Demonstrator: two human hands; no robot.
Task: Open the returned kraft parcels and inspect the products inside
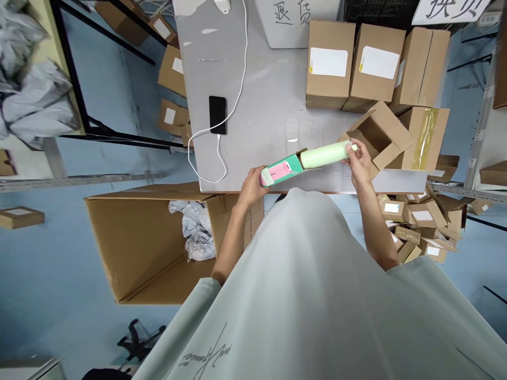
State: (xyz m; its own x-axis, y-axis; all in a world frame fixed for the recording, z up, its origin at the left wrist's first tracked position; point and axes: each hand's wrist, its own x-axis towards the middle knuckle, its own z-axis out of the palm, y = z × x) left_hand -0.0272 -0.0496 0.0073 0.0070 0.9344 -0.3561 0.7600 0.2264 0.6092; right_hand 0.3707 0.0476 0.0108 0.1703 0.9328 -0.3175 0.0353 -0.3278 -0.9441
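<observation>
My left hand [252, 188] is closed around the lower end of a slim green box [280, 171] with a pink picture on its face. A pale green cylinder [324, 155] sticks far out of the box's open end, its other end hidden inside. The far tip of this cylinder is pinched between the fingers of my right hand [360, 164]. Both are held over the front edge of the grey table [273, 121]. Just beyond my right hand lies a small cardboard carton [390, 124] with its flaps open, tilted against other cartons.
Taped and labelled cartons [328, 84] stand at the table's right. A black phone [217, 113] with a white cable [244, 58] lies on the left. On the floor are a big open box [146, 237] holding grey plastic bags [198, 232] and, to the right, piled small boxes [423, 216].
</observation>
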